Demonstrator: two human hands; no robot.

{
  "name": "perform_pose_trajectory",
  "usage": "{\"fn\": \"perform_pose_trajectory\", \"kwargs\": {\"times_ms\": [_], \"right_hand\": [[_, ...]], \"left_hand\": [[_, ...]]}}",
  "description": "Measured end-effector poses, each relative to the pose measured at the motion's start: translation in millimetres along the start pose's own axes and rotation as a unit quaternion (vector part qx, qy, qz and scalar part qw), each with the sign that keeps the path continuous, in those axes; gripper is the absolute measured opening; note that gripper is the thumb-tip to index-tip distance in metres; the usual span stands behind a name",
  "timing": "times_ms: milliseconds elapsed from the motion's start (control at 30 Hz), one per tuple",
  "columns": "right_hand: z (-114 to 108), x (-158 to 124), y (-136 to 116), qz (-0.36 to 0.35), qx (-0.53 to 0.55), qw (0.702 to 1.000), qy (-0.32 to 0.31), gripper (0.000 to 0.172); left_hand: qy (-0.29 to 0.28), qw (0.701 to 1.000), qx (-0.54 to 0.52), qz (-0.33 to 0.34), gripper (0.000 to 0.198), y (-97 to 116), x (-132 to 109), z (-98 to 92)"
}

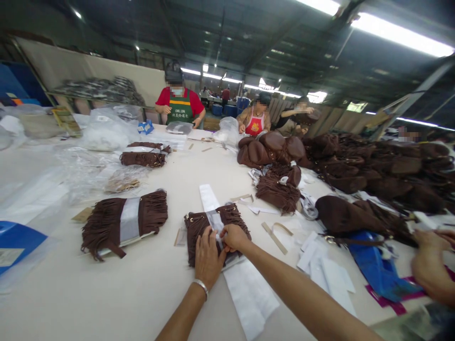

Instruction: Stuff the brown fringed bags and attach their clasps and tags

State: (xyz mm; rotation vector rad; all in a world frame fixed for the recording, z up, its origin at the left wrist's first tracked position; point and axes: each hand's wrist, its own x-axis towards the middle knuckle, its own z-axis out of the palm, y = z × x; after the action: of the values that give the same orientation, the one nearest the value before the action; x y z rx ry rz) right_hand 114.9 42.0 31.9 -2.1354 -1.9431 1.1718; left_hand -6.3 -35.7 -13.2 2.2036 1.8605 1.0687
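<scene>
In the lower middle of the frame, the left hand (208,258) lies flat on a brown fringed suede bag (196,228). Just beside it, the right hand (234,237) pinches with curled fingers the white paper strip (250,294) that runs across this bag. At the left lies a second fringed brown bag with a white band (124,221). Another person's hand (428,265) is at the right edge, on the pale table (149,293).

The only legible writing is white lettering on the green bib apron (180,110) worn by a person at the table's far edge, reading roughly "OML.UN" above smaller characters too blurred to read.
</scene>
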Motion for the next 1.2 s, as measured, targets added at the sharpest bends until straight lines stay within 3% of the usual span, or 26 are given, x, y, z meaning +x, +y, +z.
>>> {"fn": "perform_pose_trajectory", "kwargs": {"times_ms": [133,567,867,1200], "right_hand": [[-2,0,0,0.000,-0.006,1.000,-0.020,0.022],[-15,-7,-17,-0.038,-0.136,0.989,-0.055,0.022],[-18,-25,-15,-0.133,-0.310,0.940,0.050,0.027],[-24,-41,10,-0.210,-0.372,0.899,0.099,0.048]], "left_hand": [[-0.036,0.999,0.011,0.022,0.039,1,2,-4.3],[-0.072,0.997,0.016,0.026,0.040,0,4,-6.0],[-0.101,0.995,0.014,0.023,0.044,0,6,-8.5],[-0.115,0.993,0.029,0.014,0.042,5,8,-11.9]]}}
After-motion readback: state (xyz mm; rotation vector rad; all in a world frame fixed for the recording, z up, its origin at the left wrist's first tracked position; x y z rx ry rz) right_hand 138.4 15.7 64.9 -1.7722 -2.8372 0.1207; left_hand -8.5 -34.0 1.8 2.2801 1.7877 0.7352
